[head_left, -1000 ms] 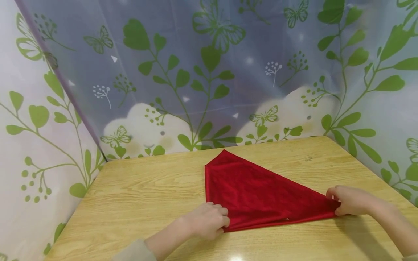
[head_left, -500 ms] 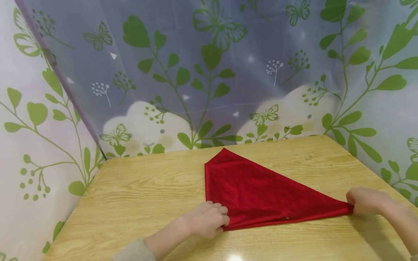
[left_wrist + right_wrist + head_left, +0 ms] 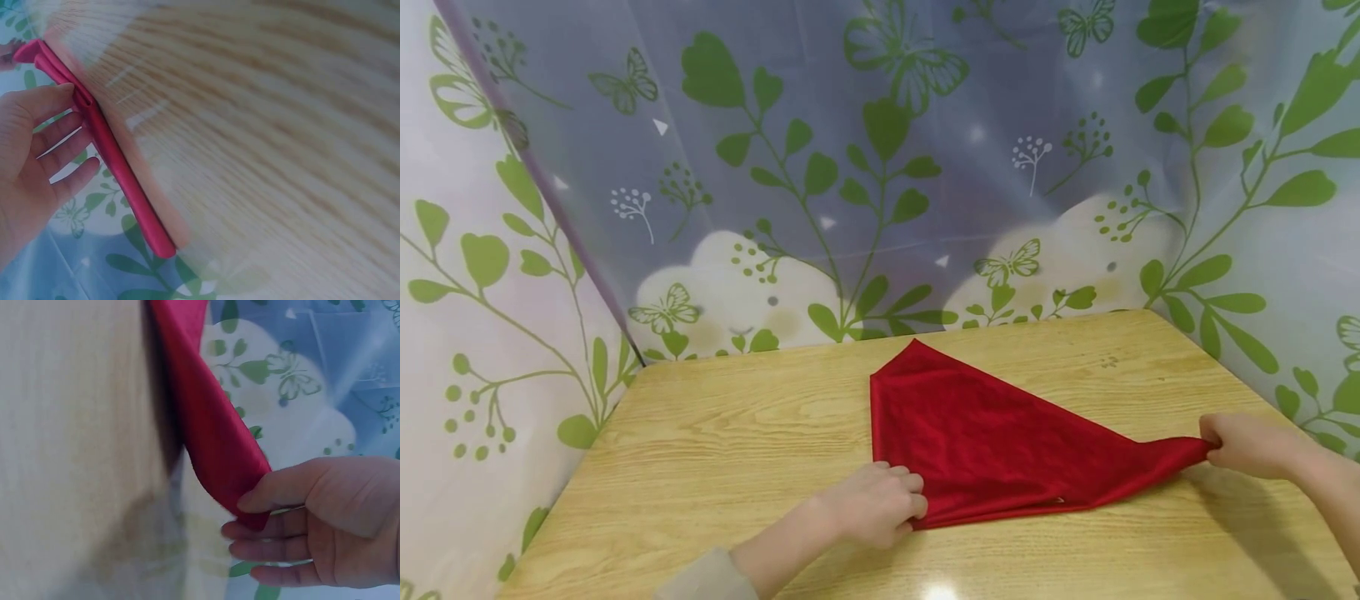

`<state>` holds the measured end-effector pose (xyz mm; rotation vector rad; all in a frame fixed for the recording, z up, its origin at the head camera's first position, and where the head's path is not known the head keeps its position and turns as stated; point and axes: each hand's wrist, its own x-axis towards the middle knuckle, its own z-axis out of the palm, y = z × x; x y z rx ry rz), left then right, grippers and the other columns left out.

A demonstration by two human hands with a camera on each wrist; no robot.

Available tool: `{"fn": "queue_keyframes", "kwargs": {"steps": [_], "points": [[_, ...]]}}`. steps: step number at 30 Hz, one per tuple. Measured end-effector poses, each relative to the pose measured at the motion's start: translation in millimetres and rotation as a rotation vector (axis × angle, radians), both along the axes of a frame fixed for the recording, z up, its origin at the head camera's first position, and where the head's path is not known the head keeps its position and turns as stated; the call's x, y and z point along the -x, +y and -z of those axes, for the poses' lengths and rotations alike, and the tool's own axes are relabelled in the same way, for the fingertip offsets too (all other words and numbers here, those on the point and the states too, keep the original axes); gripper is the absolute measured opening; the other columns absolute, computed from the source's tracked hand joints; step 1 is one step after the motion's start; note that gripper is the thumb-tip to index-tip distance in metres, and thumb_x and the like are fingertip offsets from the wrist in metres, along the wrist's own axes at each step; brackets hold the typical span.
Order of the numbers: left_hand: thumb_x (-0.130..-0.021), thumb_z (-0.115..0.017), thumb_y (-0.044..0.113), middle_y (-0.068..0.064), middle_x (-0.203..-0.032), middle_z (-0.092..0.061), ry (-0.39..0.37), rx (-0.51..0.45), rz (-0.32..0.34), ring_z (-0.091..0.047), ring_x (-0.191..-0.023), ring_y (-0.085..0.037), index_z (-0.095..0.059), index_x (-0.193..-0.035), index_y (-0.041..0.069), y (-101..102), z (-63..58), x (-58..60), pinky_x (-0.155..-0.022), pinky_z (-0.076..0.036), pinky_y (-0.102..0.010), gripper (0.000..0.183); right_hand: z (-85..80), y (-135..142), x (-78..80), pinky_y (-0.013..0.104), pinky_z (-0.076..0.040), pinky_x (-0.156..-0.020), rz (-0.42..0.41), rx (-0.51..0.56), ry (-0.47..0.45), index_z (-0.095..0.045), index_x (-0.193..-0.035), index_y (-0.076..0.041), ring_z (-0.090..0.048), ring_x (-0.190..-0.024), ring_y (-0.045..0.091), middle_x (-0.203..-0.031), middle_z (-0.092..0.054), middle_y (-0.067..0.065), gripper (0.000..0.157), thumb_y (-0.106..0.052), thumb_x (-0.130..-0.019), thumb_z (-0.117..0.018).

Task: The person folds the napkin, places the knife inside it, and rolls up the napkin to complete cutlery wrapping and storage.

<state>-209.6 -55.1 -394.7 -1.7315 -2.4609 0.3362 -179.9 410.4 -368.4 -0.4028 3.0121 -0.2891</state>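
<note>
A folded red satin cloth (image 3: 992, 425) lies on the wooden table, its back corner pointing toward the wall. My left hand (image 3: 880, 504) pinches its near left corner, thumb on the folded edge in the left wrist view, where the layers of cloth (image 3: 125, 175) show edge-on. At the other end, my right hand (image 3: 1255, 446) pinches the pointed right corner between thumb and fingers. That corner is raised off the table and bent back, as the right wrist view shows with the strip of cloth (image 3: 219, 437) rising to the hand (image 3: 331, 519). The cloth's middle stays flat.
The wooden table (image 3: 737, 433) reaches back to a curtain (image 3: 790, 167) printed with green leaves, butterflies and white clouds. More printed fabric hangs along the left and right sides. A small mark (image 3: 1108, 362) shows on the tabletop at the back right.
My right hand slid outward to the cloth's right tip, then lifted it up and slightly back, so that end now bends upward. My left hand has stayed at the near left corner.
</note>
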Motion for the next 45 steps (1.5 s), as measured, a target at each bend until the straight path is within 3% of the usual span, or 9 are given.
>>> {"fn": "queue_keyframes", "kwargs": {"steps": [8, 13, 20, 26, 35, 45], "points": [[-0.079, -0.070, 0.022, 0.013, -0.069, -0.042, -0.018, -0.005, -0.006, -0.040, -0.065, -0.004, -0.062, -0.078, 0.026, -0.5, -0.1, -0.5, -0.055, -0.026, -0.017, 0.008, -21.7, -18.2, 4.2, 0.024, -0.033, -0.052, -0.057, -0.009, 0.159, -0.053, -0.074, -0.015, -0.036, -0.057, 0.001, -0.066, -0.045, -0.011, 0.016, -0.003, -0.080, -0.062], [-0.079, -0.070, 0.023, 0.014, -0.069, -0.041, -0.018, -0.007, -0.002, -0.038, -0.064, -0.003, -0.061, -0.077, 0.026, -0.9, -0.4, -1.6, -0.056, -0.026, -0.017, 0.010, -31.2, -31.2, 6.1, 0.025, -0.040, -0.055, -0.082, 0.009, 0.253, -0.059, -0.077, -0.014, -0.044, -0.062, 0.001, -0.070, -0.051, -0.013, 0.013, -0.003, -0.079, -0.064], [-0.079, -0.069, 0.022, 0.013, -0.068, -0.042, -0.012, -0.016, 0.002, -0.038, -0.064, -0.004, -0.061, -0.076, 0.025, -0.8, 0.2, -0.7, -0.056, -0.025, -0.017, 0.009, -39.4, -50.2, 6.1, 0.026, -0.046, -0.057, -0.164, 0.041, 0.431, -0.061, -0.080, -0.020, -0.056, -0.067, 0.003, -0.077, -0.057, -0.015, 0.023, -0.002, -0.073, -0.072], [-0.079, -0.069, 0.023, 0.013, -0.067, -0.042, 0.001, -0.024, 0.007, -0.038, -0.063, -0.004, -0.061, -0.075, 0.025, -1.5, 0.7, -1.2, -0.055, -0.025, -0.017, 0.009, -51.6, -72.8, 4.8, 0.025, -0.046, -0.057, -0.221, 0.070, 0.480, -0.061, -0.081, -0.021, -0.055, -0.069, 0.001, -0.079, -0.058, -0.016, 0.026, -0.001, -0.071, -0.074], [-0.078, -0.068, 0.023, 0.013, -0.067, -0.043, 0.016, -0.044, 0.002, -0.041, -0.063, -0.005, -0.063, -0.077, 0.025, -4.5, 1.3, -2.4, -0.054, -0.024, -0.017, 0.005, -58.8, -106.9, 5.9, 0.022, -0.046, -0.056, -0.381, 0.127, 0.553, -0.061, -0.082, -0.021, -0.054, -0.068, -0.002, -0.079, -0.057, -0.017, 0.033, 0.005, -0.067, -0.073], [-0.079, -0.067, 0.022, 0.011, -0.070, -0.046, 0.012, -0.048, -0.014, -0.046, -0.066, -0.006, -0.065, -0.082, 0.025, -8.1, 0.1, -3.0, -0.055, -0.025, -0.017, 0.004, -66.8, -136.6, 12.0, 0.023, -0.046, -0.057, -0.428, 0.119, 0.571, -0.060, -0.084, -0.021, -0.054, -0.070, -0.001, -0.081, -0.057, -0.018, 0.030, 0.002, -0.070, -0.072]]}}
